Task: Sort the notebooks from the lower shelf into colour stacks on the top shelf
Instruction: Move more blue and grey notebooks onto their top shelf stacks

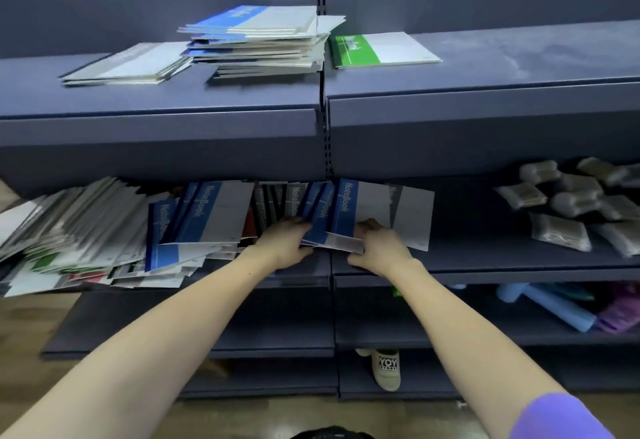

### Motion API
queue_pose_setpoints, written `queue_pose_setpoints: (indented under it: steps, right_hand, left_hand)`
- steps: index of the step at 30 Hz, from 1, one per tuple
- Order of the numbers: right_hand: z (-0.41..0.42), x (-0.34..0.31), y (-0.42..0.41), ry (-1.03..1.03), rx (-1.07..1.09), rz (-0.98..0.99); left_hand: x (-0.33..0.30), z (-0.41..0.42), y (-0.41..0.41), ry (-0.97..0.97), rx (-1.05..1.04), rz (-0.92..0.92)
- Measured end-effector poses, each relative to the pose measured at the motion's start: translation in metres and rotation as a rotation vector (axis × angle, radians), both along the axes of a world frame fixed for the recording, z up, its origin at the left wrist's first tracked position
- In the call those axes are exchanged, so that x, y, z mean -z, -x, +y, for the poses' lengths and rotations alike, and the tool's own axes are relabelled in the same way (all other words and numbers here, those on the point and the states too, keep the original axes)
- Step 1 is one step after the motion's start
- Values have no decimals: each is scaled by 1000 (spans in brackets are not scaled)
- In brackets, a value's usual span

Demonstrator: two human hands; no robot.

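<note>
at the very bottom, close to the camera, a purple sleeve (561, 416) covers the top of the right arm. both bare arms reach forward to the lower shelf (519, 270). under them, down by the floor, a pale shoe (388, 369) with letters on it pokes out.

at the lower shelf the left hand (285, 242) has its fingers curled round the left edge of a small bunch of blue notebooks (341, 216). the right hand (379, 248) holds the same bunch at the bottom right corner, with the thumb under it and the fingers bent over the top. the bunch stands up and leans a little, and its bottom edge is just above the front of the shelf.

to the left of the hands more blue notebooks (204, 216) lean in a messy row. further left a big heap of mixed notebooks (69, 230) has slid down sideways, with bits of green and red showing in it. on the right side of the same shelf lie some grey packets (568, 206), well apart from the hands. one shelf lower on the right there are blue rolls (554, 307) and something purple, too blurry to tell.

further back and higher is the top shelf (485, 92). in its middle sits a tall blue stack (256, 40) of notebooks, a bit crooked. just left of it, touching, is a low grey stack (128, 64). just right of the blue one lies a green notebook (377, 48), flat on the shelf.
</note>
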State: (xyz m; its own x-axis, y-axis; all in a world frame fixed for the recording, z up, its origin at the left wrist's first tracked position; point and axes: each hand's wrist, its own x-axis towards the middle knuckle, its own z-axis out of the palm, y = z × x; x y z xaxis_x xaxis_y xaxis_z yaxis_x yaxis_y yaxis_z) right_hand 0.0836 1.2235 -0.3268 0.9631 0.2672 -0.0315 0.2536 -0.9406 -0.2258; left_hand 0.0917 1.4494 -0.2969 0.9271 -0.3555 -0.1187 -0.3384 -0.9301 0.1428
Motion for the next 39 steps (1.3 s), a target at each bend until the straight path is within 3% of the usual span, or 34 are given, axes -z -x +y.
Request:
queue_pose_setpoints:
  steps: [7,13,21,25,27,31,34,39]
  right_hand:
    - [22,8,6,292,2,-128]
    - [17,6,9,289,-54,-163]
    - [10,-16,18,268,-253,-207]
    - [14,-15,29,213,-292,-223]
    - [15,-11,33,104,-237,-149]
    - [11,-11,33,-419,32,61]
    - [9,-13,27,-500,294,32]
    - [10,-16,21,-956,553,353]
  left_hand:
    - [2,4,11,32,34,8]
    - [0,19,15,70,20,95]
    - [-1,12,16,66,-21,29]
    - [2,14,11,15,58,47]
    - [4,16,10,-45,105,55]
    - [2,17,12,-55,118,0]
    - [1,18,14,-50,121,-41]
    - [-2,20,22,-8,143,-119]
